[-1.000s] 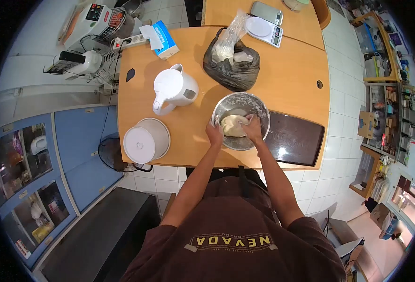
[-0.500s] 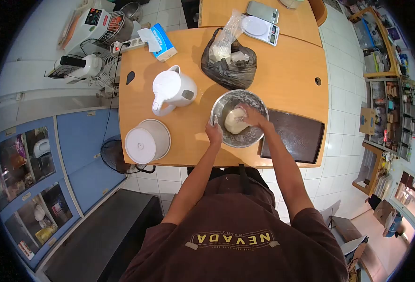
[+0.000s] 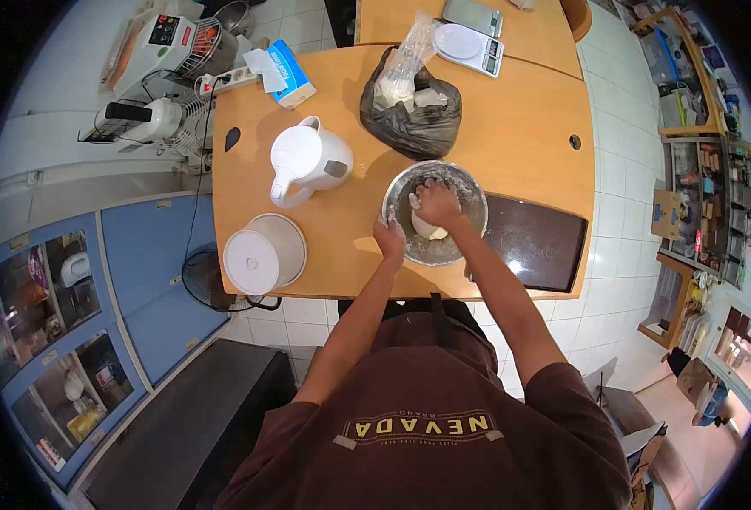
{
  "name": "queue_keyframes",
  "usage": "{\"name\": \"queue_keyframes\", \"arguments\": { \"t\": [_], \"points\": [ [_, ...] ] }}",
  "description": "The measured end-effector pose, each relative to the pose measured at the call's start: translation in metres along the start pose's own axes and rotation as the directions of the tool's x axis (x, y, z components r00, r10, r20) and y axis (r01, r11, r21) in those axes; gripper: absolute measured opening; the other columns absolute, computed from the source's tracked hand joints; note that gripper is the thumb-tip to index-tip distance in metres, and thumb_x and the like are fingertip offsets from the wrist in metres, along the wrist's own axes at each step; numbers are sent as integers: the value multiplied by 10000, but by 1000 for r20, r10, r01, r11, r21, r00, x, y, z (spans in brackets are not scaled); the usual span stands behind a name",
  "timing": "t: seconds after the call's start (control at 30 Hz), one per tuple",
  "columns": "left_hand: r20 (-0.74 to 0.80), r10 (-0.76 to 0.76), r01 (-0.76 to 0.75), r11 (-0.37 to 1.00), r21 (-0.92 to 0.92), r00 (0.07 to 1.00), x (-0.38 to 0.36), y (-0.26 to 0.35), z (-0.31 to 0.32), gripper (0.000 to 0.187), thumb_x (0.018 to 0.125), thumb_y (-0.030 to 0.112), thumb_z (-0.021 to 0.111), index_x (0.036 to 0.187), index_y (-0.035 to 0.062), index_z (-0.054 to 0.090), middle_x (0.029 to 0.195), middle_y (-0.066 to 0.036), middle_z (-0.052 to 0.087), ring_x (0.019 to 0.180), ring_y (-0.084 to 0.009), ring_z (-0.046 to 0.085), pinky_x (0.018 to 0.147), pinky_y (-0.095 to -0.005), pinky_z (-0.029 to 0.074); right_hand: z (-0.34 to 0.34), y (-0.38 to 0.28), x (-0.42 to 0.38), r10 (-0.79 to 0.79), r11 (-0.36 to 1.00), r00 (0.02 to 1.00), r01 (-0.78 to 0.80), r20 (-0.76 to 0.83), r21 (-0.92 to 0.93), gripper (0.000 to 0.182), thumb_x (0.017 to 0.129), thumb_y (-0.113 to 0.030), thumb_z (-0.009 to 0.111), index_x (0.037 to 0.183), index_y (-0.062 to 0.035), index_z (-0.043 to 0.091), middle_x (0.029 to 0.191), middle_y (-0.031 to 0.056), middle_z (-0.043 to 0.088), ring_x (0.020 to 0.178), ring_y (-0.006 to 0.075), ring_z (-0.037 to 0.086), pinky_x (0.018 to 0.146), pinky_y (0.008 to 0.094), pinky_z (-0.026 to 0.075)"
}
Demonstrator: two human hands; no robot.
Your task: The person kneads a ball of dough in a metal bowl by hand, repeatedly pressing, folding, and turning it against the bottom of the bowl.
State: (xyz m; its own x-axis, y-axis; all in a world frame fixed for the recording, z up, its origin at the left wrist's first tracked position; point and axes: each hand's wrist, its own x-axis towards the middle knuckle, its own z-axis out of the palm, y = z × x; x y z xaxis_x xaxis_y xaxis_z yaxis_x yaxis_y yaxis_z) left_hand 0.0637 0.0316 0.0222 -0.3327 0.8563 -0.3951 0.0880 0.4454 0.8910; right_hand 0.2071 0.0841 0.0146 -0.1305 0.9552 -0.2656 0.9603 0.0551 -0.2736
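A metal mixing bowl (image 3: 472,185) dusted with flour stands on the table near its front edge. Its left rim is held by my left hand (image 3: 390,240), fingers curled against the outside. Inside lies a lump of pale dough (image 3: 427,229), partly hidden beneath my right hand (image 3: 438,205). That hand presses on the dough from above, its fingers bent over the far side and floury. Under the bowl's right side sits the edge of a dark baking tray (image 3: 535,242).
A white pitcher (image 3: 320,161) and a white lidded tub (image 3: 265,255) stand left of the bowl. Behind it are a black plastic bag (image 3: 418,132) with a clear bag of white powder (image 3: 395,88), a kitchen scale (image 3: 469,49) and a tissue box (image 3: 290,75).
My right hand has moved from the dough's right side onto its top and far side, covering more of it. My left hand keeps its place on the rim.
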Motion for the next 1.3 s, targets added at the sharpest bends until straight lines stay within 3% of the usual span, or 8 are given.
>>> {"name": "queue_keyframes", "arguments": {
  "t": [0.17,0.37,0.47,0.67,0.77,1.07,1.27,1.3],
  "points": [
    [-20,23,-24,998,-56,1000,6,-9,3,367,925,-50,541,1290,-84,569,1220,-207,676,1123,-301,644,985,-378,464,-7,-38,-40,-50,999,985,48,-163,-15,281,993,-308,529,1160,-92,589,1317,180,536,1242,336,523,1001,610,404],
    [15,-53,53,998,-28,998,15,-41,2,324,938,-35,537,1252,-82,598,1189,-227,681,1103,-332,653,972,-388,471,5,-38,-64,-66,998,997,66,-39,16,330,1010,-322,516,1265,-116,554,1352,185,538,1256,357,519,1010,623,396],
    [47,10,-6,996,-91,999,20,-39,3,296,950,-17,532,1227,-86,609,1169,-240,685,1093,-344,657,966,-398,473,19,-36,-66,-111,994,972,105,-208,-42,281,984,-304,542,1186,-110,560,1217,169,574,1149,346,548,981,569,361],
    [51,-2,6,998,-69,999,16,-42,1,318,957,-4,539,1256,-97,595,1198,-242,679,1117,-347,645,999,-391,460,38,-32,-52,-30,995,997,36,-71,88,414,952,-275,554,1346,-149,537,1426,211,497,1324,432,460,1084,635,295],
    [63,12,-13,1000,15,998,15,-30,0,272,1032,73,534,1236,-93,605,1160,-140,684,1037,-212,622,936,-333,480,31,-30,-42,4,995,998,-10,66,97,448,964,-316,542,1389,-176,519,1509,216,440,1397,461,389,1113,658,257],
    [41,151,-151,989,4,988,2,4,-3,314,961,-25,537,1262,-100,583,1173,-215,676,1119,-322,638,1009,-387,456,-3,-33,-20,50,981,998,-54,23,184,341,995,-351,524,1263,-143,560,1312,188,524,1270,412,465,1017,690,290],
    [66,30,-30,1000,8,997,10,-32,-3,348,948,-26,563,1291,-82,569,1184,-220,674,1119,-323,639,990,-391,458,-14,1,-17,151,712,967,39,-207,701,380,928,-381,638,1088,-37,671,1108,205,686,1131,425,615,1014,547,437],
    [50,26,-26,1000,3,998,9,-24,-3,353,946,-29,562,1295,-83,568,1193,-222,673,1126,-326,638,994,-392,456,-11,3,-18,169,713,982,-60,-89,699,357,914,-360,660,1024,-21,685,1002,198,692,1011,409,640,925,512,471]
  ]
}}
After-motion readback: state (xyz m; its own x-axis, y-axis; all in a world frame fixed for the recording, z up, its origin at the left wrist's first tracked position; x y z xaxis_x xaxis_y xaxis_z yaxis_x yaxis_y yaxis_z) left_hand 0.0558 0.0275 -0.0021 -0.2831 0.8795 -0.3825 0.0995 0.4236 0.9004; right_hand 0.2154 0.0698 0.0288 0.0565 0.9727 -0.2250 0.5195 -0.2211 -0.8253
